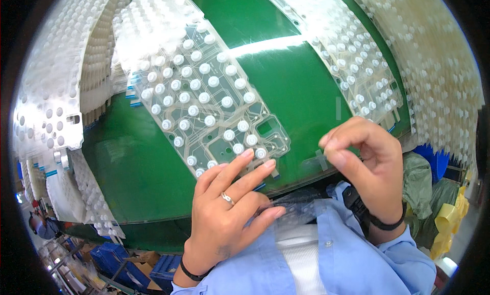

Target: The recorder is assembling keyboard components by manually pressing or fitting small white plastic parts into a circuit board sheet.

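Observation:
A clear keyboard membrane [217,106] with printed traces and rows of white rubber domes lies slantwise on the green tabletop [291,90]. Its near end is close to the table's front edge. My left hand [227,208] rests with fingers spread, the fingertips touching that near end beside the lowest domes. To the right, my right hand [370,164] hovers above the table edge, thumb and forefinger pressed together. Whatever may be in that pinch is too small to tell. A short clear strip [315,163] lies on the table near it, and another clear strip [338,108] farther off.
More domed membranes [354,65] overlap to the right, beside a tall stack of membranes [431,65]. Further stacked membranes [51,85] stand at the left, some hanging past the table edge. Blue crates [120,262] are below left, a green plastic bag [418,182] below right.

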`<state>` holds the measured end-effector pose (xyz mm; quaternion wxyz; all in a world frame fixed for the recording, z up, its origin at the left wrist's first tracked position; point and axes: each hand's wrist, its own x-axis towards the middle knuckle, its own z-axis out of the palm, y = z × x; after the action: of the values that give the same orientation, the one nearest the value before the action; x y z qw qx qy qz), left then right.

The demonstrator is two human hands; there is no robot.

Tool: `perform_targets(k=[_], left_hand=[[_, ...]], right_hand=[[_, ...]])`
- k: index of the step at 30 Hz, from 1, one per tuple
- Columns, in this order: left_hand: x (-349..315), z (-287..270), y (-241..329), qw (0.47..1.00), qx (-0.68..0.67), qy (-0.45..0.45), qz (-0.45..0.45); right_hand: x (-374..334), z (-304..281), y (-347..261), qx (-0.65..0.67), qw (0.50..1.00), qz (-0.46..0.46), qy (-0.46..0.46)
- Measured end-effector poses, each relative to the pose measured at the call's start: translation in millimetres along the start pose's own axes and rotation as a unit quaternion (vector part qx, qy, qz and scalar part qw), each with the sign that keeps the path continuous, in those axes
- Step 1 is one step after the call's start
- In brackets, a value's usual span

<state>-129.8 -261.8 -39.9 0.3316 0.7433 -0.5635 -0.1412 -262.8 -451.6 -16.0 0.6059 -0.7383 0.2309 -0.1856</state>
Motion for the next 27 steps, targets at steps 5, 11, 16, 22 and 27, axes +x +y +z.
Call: perform_targets(k=[5, 11, 16, 22, 27], left_hand=[[-9.6, -0.3, -0.3, 1.0, 0.014, -0.011, 0.015], [-11.8, 2.1, -3.4, 1.0, 0.014, 0.0, 0.028], [-11.3, 1.5, -5.0, 0.999, 0.024, -0.004, 0.029], [-11.3, 1.6, -7.2, 0.999, 0.017, -0.007, 0.034], [-11.0, 1.5, -7.4, 0.999, 0.015, -0.007, 0.032]], right_hand=[[9.6, 8.4, -1.3, 0.004, 0.993, 0.11, -0.041], [16.2, 22.7, 8.3, -0.063, 0.995, 0.049, -0.061], [20.1, 29.2, 8.6, -0.094, 0.993, 0.045, -0.053], [20.4, 29.9, 10.5, -0.124, 0.99, 0.04, -0.054], [20.2, 31.7, 11.6, -0.14, 0.988, 0.031, -0.053]])
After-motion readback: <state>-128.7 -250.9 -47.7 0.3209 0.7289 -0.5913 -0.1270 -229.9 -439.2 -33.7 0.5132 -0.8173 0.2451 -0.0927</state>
